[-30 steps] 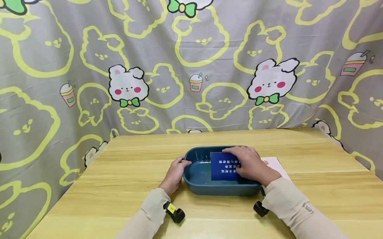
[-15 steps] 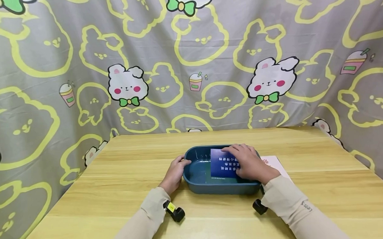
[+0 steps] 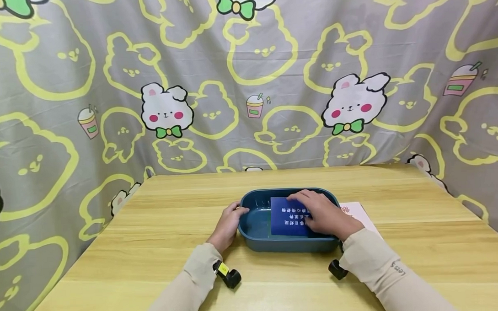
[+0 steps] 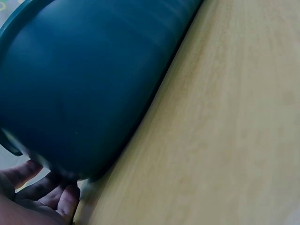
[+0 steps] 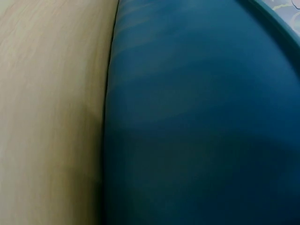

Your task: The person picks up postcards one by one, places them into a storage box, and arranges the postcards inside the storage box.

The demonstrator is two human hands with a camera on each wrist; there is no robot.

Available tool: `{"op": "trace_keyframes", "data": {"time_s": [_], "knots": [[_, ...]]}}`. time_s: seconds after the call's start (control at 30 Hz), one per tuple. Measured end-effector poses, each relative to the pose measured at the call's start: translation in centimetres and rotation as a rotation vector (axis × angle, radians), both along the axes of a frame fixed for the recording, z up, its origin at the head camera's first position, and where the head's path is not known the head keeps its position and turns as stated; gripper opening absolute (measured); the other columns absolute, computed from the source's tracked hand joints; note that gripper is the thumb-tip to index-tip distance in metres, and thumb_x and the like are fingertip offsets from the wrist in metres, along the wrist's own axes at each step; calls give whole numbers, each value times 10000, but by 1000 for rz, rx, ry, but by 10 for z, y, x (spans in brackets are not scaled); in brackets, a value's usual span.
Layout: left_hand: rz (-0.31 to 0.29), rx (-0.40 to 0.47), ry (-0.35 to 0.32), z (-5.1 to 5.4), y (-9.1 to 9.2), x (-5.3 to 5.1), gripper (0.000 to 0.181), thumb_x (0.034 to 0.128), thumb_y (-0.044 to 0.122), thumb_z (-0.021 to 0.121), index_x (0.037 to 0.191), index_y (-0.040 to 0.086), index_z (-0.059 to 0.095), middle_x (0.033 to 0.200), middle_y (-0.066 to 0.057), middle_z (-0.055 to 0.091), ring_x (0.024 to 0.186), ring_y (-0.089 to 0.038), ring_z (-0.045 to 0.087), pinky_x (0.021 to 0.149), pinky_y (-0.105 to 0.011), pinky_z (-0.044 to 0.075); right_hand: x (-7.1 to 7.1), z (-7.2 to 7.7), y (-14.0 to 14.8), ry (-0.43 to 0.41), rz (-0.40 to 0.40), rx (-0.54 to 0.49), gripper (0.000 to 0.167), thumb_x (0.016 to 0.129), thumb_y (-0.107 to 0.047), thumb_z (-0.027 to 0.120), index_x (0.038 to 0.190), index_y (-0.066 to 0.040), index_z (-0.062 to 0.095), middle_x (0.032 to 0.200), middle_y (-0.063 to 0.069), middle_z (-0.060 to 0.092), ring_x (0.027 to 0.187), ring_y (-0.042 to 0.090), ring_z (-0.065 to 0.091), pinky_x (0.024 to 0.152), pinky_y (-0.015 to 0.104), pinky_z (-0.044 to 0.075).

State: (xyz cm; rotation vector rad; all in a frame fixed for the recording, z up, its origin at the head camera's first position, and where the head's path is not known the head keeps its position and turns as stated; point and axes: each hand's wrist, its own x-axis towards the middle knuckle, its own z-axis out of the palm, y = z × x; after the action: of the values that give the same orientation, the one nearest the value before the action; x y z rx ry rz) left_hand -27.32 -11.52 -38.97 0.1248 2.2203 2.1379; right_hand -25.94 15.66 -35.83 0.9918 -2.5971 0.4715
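A dark teal plastic basin point(image 3: 289, 246) with rounded ends stands on the wooden table in the head view. My left hand point(image 3: 226, 227) grips its left end, thumb over the rim and fingers outside; in the left wrist view those fingers point(image 4: 69, 199) touch the outer wall low down. Inside the basin, my right hand point(image 3: 323, 214) holds a dark blue card point(image 3: 281, 216) with white lettering by its right part, thumb at the near side and fingers at the far side. A thin green edge shows beside the card. The right wrist view has only the basin's outer wall point(image 5: 197, 117).
A pale pink card or booklet point(image 3: 360, 213) with red lettering lies right of the basin, partly behind my right hand and sleeve. The wooden table point(image 3: 160, 209) meets a patterned grey curtain point(image 3: 216, 152) at its back edge. Wrist cameras hang below both cuffs.
Half a second ago the blue card was raised and tilted, with a dark green sheet showing beneath. Now it is lower and covers most of that sheet. The left hand has stayed put.
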Motion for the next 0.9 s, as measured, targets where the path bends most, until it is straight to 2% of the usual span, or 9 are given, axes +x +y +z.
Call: {"op": "trace_keyframes", "data": {"time_s": [0.13,0.3,0.57,0.77,0.9], "knots": [[0,2,-5,1,0,0,415,956,134,505,1328,-48,497,1368,-205,481,1256,-343,436,1065,-497,332,1,0,-1,-22,-21,8,642,707,50,776,1287,-98,543,1275,142,553,1146,361,513,980,567,403],[0,1,-18,1,1,1,408,957,146,507,1325,-29,508,1363,-183,486,1261,-338,423,1077,-510,308,1,-1,-2,-48,-48,38,679,694,12,813,1301,-109,534,1306,140,545,1199,369,482,1032,583,331],[7,-4,-19,1,2,1,410,957,146,504,1329,-26,508,1352,-179,495,1253,-338,428,1078,-515,302,-1,-3,-1,-32,-20,77,691,662,18,840,1282,-73,548,1294,124,567,1212,326,499,1062,558,296],[12,-2,-23,1,1,0,415,955,146,509,1334,-22,511,1358,-177,494,1264,-335,422,1085,-514,292,-1,-2,-2,-85,-46,120,677,663,27,838,1274,-75,564,1230,118,610,1153,319,550,1020,527,373],[12,-4,-5,0,1,-1,403,952,139,513,1314,-37,520,1335,-189,507,1242,-337,439,1071,-507,314,0,2,-3,-142,-55,120,583,718,40,784,1254,-57,577,1132,119,637,1029,270,598,909,464,482]]}}
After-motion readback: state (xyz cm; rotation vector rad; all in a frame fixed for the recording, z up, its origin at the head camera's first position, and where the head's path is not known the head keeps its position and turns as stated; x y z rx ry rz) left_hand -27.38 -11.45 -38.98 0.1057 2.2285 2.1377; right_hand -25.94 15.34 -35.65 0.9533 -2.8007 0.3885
